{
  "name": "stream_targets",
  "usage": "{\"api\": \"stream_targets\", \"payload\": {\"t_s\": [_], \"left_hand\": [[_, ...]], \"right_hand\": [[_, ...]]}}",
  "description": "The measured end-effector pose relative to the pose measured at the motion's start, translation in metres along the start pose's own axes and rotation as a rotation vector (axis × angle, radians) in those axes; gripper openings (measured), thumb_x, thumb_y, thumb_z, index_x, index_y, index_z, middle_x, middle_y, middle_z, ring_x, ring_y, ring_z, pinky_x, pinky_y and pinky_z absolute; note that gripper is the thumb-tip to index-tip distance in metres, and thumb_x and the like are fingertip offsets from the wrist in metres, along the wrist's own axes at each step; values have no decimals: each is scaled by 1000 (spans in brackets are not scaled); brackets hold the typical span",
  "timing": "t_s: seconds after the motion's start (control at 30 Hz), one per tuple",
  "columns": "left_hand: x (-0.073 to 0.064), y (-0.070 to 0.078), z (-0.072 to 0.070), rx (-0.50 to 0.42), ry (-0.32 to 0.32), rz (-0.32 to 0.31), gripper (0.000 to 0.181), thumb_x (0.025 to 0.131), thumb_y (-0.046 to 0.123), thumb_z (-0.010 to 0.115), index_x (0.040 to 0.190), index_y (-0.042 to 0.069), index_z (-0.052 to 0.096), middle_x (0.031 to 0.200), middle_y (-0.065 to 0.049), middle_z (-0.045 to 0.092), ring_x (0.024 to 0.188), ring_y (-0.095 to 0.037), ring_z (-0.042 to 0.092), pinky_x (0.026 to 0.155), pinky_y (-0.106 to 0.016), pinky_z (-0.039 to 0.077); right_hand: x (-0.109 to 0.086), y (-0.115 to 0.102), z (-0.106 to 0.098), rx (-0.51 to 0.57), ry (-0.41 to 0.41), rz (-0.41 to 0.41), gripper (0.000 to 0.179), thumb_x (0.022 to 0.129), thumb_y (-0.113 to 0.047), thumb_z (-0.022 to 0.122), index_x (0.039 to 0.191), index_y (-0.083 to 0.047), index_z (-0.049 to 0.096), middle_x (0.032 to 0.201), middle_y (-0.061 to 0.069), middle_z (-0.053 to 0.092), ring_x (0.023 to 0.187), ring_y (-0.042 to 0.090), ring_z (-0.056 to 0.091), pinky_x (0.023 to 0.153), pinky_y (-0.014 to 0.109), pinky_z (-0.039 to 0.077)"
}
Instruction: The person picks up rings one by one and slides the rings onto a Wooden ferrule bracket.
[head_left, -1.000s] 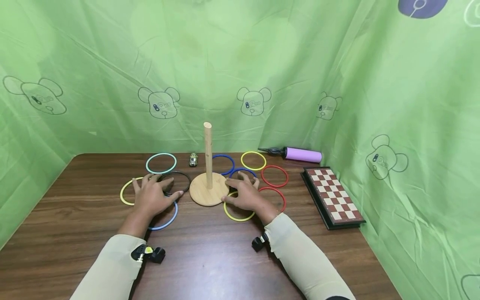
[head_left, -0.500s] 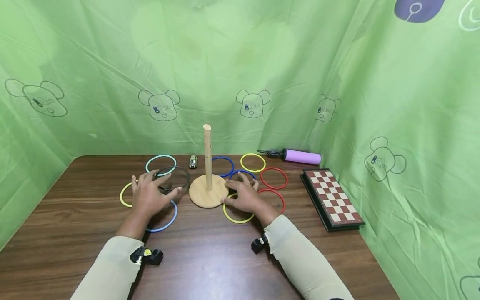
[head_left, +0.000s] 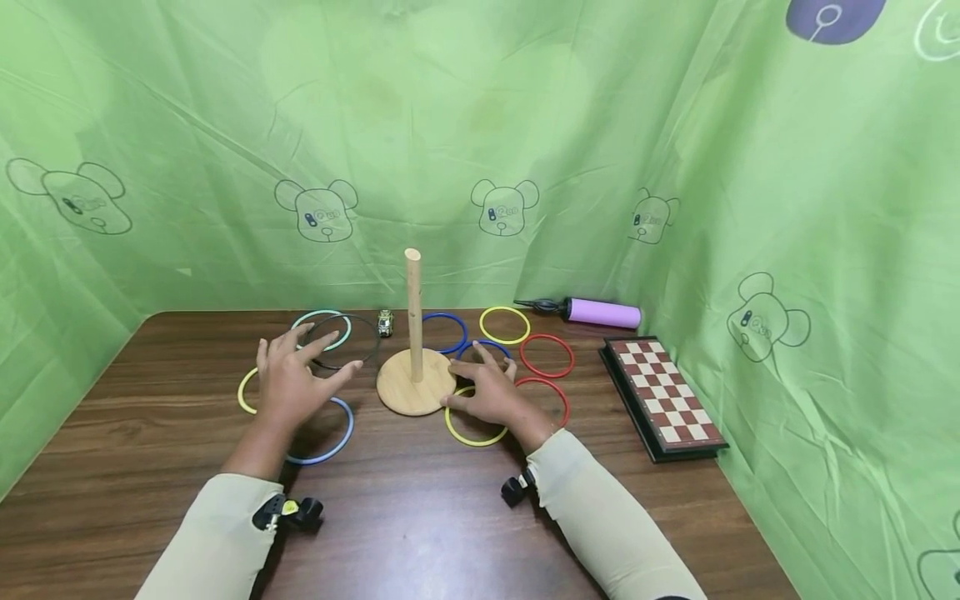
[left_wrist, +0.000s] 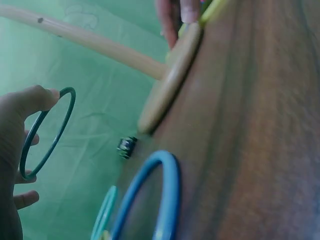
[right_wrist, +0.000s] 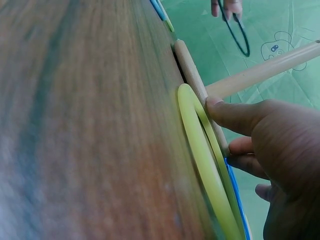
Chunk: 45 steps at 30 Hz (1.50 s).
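My left hand (head_left: 288,379) holds a black ring (left_wrist: 73,100) raised off the table, thumb on one side and fingers on the other. A wooden stand with an upright peg (head_left: 415,321) and round base (head_left: 408,393) is in the middle, its peg bare. With thumb and fingertips my right hand (head_left: 491,392) grips the right edge of that base. A yellow ring (left_wrist: 212,10) lies partly under the right hand, beside the base. Below the left hand are a light blue ring (head_left: 351,425) and another yellow ring (head_left: 242,392).
Behind lie a turquoise ring (head_left: 300,319), a toy car (head_left: 386,323), blue rings (head_left: 465,325), a yellow ring (head_left: 529,325) and a purple hand pump (head_left: 603,313). Red rings (head_left: 573,358) and a chessboard (head_left: 670,392) are to the right. A green curtain (head_left: 420,125) surrounds the table.
The left hand has lifted the black ring from the table and carried it up and slightly back, over the turquoise ring. My right hand stays at the stand's base.
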<state>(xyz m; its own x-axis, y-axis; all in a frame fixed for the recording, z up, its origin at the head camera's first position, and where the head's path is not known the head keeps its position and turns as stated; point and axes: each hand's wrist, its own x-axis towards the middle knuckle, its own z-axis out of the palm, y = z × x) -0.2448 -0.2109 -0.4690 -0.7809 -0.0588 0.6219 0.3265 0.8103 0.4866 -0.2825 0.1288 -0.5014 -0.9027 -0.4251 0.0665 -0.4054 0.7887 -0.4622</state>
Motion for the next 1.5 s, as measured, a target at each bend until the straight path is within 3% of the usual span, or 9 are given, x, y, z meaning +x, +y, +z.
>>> {"api": "stream_targets", "payload": {"t_s": [0.33,0.57,0.73,0.93,1.1,1.5], "left_hand": [[14,15,-16,-161,130,-11,55,75,29,97,125,8,83,144,-34,65,134,-55,59,123,-87,16],[23,21,-22,-237,184,-9,53,77,24,97,124,5,83,141,-35,65,134,-55,58,121,-89,17],[36,29,-23,-262,215,24,55,77,25,98,126,5,82,140,-36,64,129,-54,59,120,-86,22],[52,46,-30,-257,237,35,60,80,30,96,132,7,80,143,-33,64,131,-51,59,126,-81,19],[65,55,-38,-265,264,77,60,80,31,94,132,5,79,141,-34,64,128,-52,60,121,-77,28],[85,79,-53,-335,302,104,57,81,29,93,134,10,80,140,-31,66,134,-47,61,111,-66,40]], "right_hand": [[-2,-1,3,-8,-5,4,68,95,-55,82,153,-24,66,161,-7,61,172,37,16,124,85,6],[-3,-2,5,-7,-7,12,67,95,-56,82,153,-24,67,161,-9,61,172,37,16,125,84,6],[-2,-2,3,-7,0,17,68,95,-55,83,153,-24,67,161,-9,61,172,36,16,124,84,5],[-2,-2,2,5,0,18,67,95,-54,83,152,-24,67,160,-7,63,171,38,17,124,84,5],[-1,-2,0,18,-9,17,68,95,-54,83,153,-24,66,161,-6,62,172,38,15,125,83,4],[-2,-2,0,30,-7,26,68,94,-55,83,153,-26,66,160,-6,62,171,39,16,125,83,4]]}}
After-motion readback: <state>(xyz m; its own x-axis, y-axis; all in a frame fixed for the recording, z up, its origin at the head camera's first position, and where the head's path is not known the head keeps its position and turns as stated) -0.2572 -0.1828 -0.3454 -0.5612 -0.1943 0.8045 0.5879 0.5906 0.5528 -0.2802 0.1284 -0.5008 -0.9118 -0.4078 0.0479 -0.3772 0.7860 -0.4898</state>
